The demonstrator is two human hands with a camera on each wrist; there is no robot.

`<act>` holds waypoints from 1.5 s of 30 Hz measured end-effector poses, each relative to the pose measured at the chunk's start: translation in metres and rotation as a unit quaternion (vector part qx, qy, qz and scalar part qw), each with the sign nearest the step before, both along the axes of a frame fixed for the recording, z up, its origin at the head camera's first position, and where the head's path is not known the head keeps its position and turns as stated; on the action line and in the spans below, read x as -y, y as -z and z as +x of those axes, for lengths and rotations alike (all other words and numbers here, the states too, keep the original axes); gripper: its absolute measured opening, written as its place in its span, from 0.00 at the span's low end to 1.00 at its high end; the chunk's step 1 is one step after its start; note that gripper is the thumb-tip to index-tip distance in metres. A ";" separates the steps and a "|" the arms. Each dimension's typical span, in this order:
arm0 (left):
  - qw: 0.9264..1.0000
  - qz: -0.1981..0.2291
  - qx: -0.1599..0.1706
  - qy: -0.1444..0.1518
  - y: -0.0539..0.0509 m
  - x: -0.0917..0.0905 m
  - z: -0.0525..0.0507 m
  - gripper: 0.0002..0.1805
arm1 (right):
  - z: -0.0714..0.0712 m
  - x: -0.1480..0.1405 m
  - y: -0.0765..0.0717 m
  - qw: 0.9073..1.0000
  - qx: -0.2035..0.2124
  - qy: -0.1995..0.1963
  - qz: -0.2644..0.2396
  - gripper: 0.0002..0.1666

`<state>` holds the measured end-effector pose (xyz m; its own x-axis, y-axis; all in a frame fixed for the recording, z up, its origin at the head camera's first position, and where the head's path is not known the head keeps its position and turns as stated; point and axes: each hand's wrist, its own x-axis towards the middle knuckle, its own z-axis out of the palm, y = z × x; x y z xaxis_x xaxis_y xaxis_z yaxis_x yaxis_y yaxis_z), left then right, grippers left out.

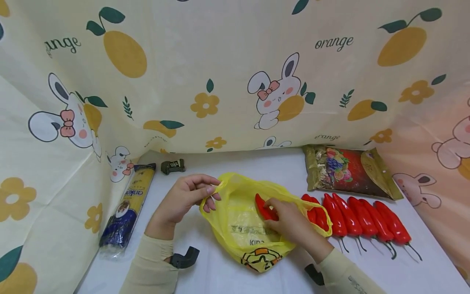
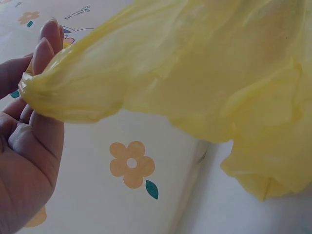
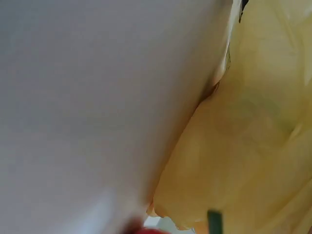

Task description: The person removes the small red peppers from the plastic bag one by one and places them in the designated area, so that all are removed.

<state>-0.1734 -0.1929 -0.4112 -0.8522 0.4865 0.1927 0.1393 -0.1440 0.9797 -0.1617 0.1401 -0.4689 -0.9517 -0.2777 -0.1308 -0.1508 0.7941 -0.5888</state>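
A yellow plastic bag (image 1: pixel 240 204) lies spread on the white table with its mouth open. Its left handle loop is pinched by my left hand (image 1: pixel 185 198); the left wrist view shows the thumb and fingers (image 2: pixel 43 53) at the stretched film (image 2: pixel 146 73). My right hand (image 1: pixel 291 222) reaches over the bag's mouth and grips a glossy red chili pepper (image 1: pixel 261 206), partly hidden behind the fingers. The right wrist view shows mostly bag film (image 3: pixel 234 151), with the hand out of sight. Right of the bag, several red chili peppers (image 1: pixel 352 216) lie in a row, stems toward me.
A pack of spaghetti (image 1: pixel 126 212) lies at the left, with a small dark wrapped piece (image 1: pixel 173 166) behind it. At the back right is a gold and red packet (image 1: pixel 352 169). A patterned cloth (image 1: pixel 227 81) encloses the table's back and sides.
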 end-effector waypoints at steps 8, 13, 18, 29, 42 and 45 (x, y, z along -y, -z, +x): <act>1.000 -0.004 0.001 0.000 0.000 0.000 0.001 0.14 | 0.002 0.013 -0.002 0.999 -0.015 -0.016 -0.028 0.22; 1.000 -0.001 0.000 0.000 0.000 0.001 0.000 0.15 | 0.004 0.007 -0.010 0.991 0.007 -0.077 -0.107 0.19; 1.000 0.004 -0.002 -0.002 0.001 0.002 0.000 0.15 | 0.006 0.000 -0.024 0.981 0.023 -0.114 -0.156 0.13; 1.000 -0.017 -0.004 0.022 0.000 0.004 0.000 0.08 | 0.016 -0.032 -0.054 0.970 -0.017 -0.055 -0.235 0.12; 0.999 -0.033 -0.036 -0.020 0.001 0.004 0.000 0.16 | 0.026 -0.070 -0.075 0.958 -0.087 0.032 -0.271 0.16; 0.999 -0.027 -0.038 -0.024 -0.001 0.002 0.001 0.14 | 0.027 -0.071 -0.076 0.943 -0.139 0.069 -0.295 0.16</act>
<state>-0.1725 -0.1953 -0.4107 -0.8588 0.4569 0.2317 0.2185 -0.0823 0.9724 -0.1344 0.2110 -0.3932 -0.9588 -0.0961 0.2673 -0.2838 0.3639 -0.8872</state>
